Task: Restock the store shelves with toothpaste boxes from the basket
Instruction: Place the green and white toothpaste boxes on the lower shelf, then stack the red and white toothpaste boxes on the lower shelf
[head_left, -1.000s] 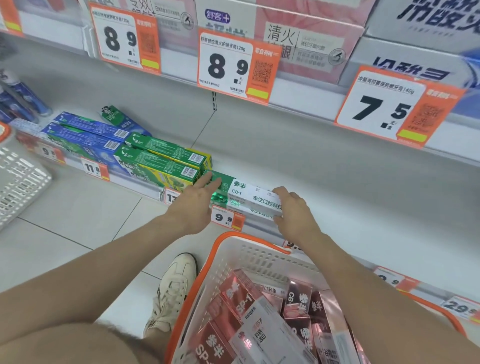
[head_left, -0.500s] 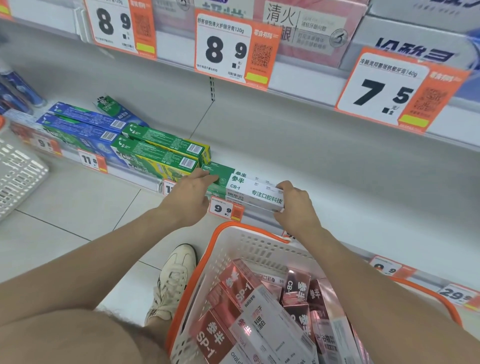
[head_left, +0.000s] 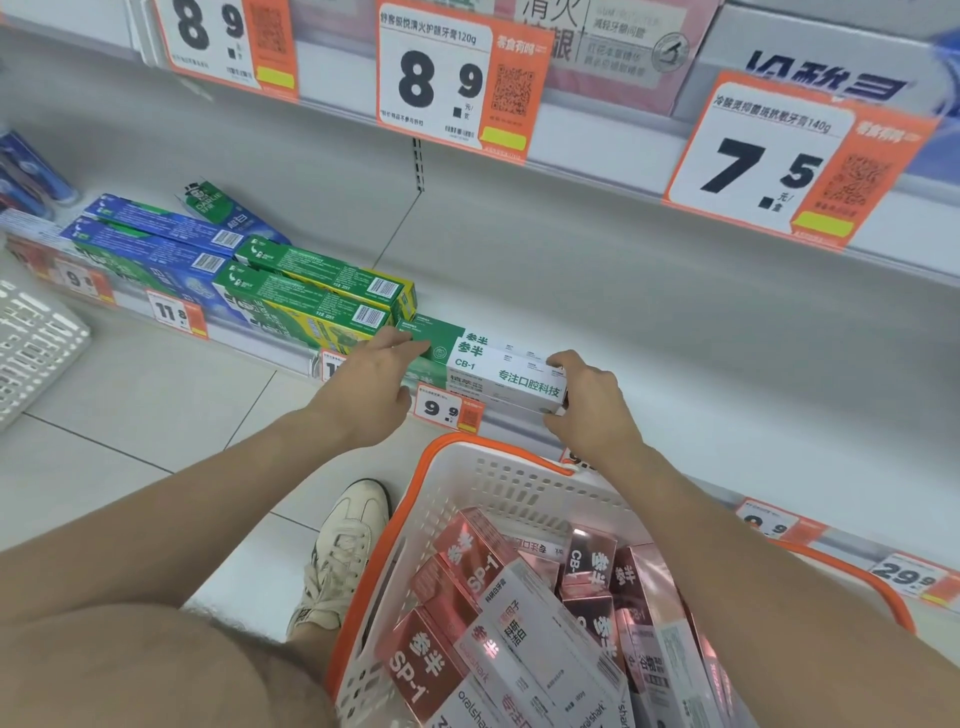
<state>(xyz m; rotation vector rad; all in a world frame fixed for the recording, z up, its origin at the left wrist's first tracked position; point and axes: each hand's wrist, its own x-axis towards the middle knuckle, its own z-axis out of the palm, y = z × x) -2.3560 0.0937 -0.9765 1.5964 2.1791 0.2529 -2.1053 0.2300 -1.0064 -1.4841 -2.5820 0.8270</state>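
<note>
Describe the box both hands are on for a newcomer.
On the lower shelf above the orange-rimmed basket, find the 9.9 price tag. The CB-1 box lies just behind it. Unlike the green-and-yellow boxes to its left, it is half green, half white.

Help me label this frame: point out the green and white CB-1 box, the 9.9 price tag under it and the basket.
green and white CB-1 box (head_left: 519, 382), head view, white front face.
9.9 price tag (head_left: 441, 409), head view, white part with digits.
basket (head_left: 519, 486), head view, perforated back wall.
</note>
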